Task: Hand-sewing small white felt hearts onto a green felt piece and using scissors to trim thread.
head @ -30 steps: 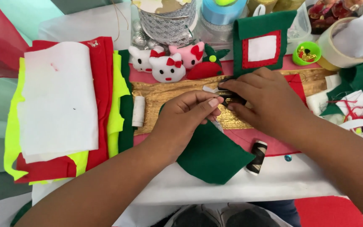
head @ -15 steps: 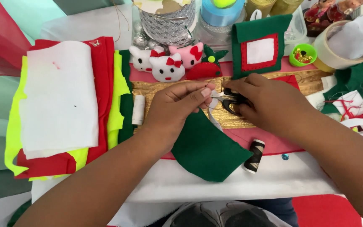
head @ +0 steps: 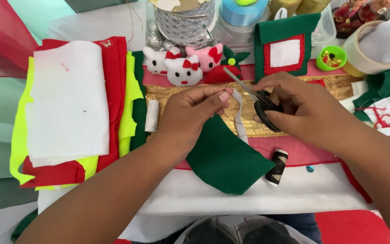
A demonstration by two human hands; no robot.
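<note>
My left hand (head: 194, 112) pinches the top edge of a dark green felt piece (head: 225, 158) with a white strip (head: 239, 116) along it, and a thin dark thread rises from its fingertips. My right hand (head: 296, 108) grips small black-handled scissors (head: 262, 107), whose blades point up and left just above the left hand's fingertips. The felt hangs down over the red and white cloth on the table.
A stack of white, red and yellow-green felt sheets (head: 68, 104) lies at left. Small cat-shaped felt heads (head: 183, 68) sit behind my hands. A black thread spool (head: 276, 167), a white spool (head: 151, 115), a green felt pocket (head: 285, 52), a tape roll (head: 366, 54) and ribbon spools crowd the back.
Both hands rose slightly with the green felt. The scissors came out from under my right hand, blades now lifted toward the thread above the left fingertips.
</note>
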